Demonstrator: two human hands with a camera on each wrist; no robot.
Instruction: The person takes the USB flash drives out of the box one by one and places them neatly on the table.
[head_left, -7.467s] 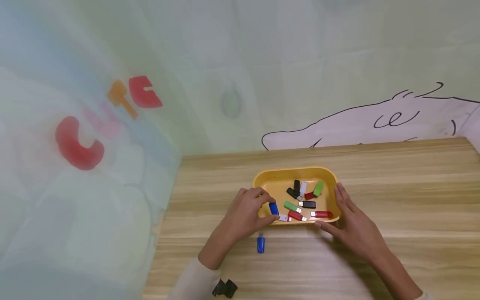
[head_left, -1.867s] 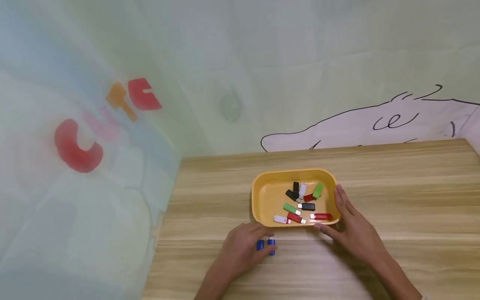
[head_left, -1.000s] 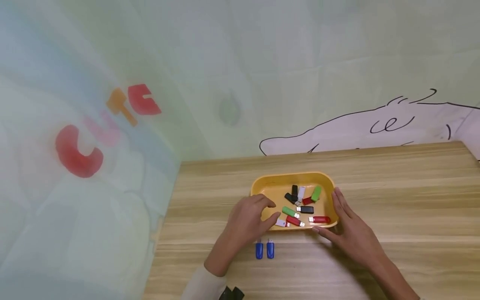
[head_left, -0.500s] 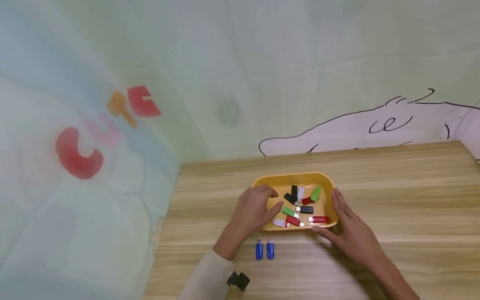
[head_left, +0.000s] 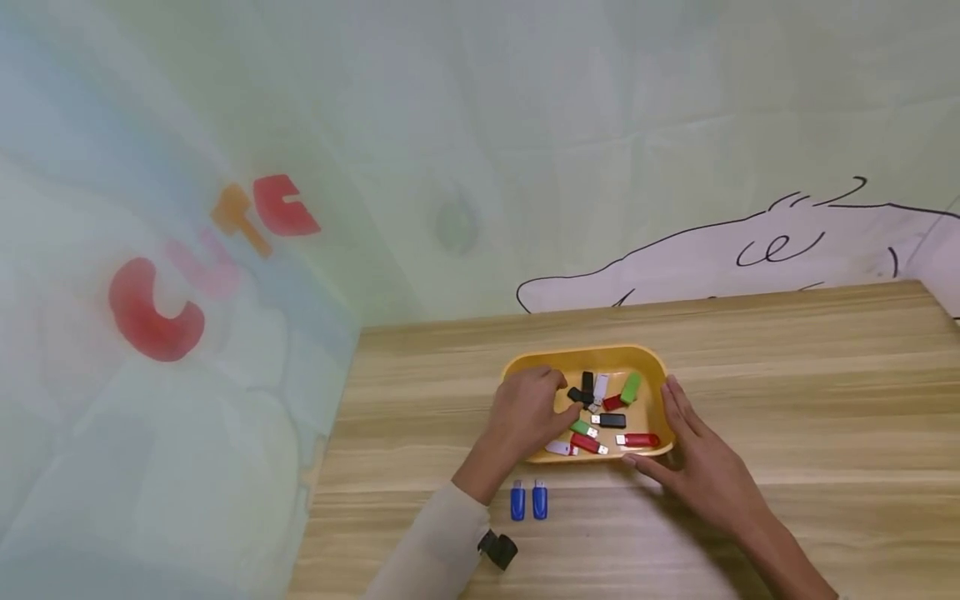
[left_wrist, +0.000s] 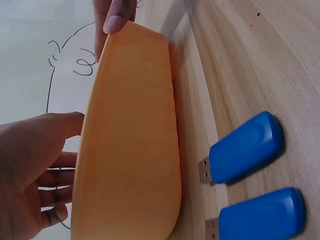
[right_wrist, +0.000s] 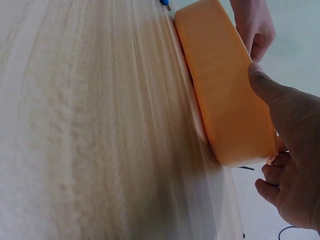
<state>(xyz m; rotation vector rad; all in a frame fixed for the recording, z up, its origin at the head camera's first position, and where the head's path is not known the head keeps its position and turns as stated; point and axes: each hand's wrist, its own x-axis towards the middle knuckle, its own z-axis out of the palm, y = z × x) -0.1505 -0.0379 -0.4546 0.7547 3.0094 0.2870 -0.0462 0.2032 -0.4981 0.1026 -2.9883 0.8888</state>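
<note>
The bench [head_left: 787, 375] is of pale wood. On it stands the yellow tray [left_wrist: 132, 125]. My right grip [head_left: 705, 458] holds this tray at the near right corner, with thumb at the near rim. My left grip [head_left: 528, 408] is over the tray's left part, thumb and forefinger parted beside a black USB stick [head_left: 575, 394]; whether they touch it, I cannot tell. Two blue USB sticks [left_wrist: 247, 146] lie near the tray, side by side.

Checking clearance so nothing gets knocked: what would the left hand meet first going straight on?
Likely the slanted, oblong black plastic USB stick just ahead of the left hand, inside the yellow plastic tray; depth is unclear.
</note>
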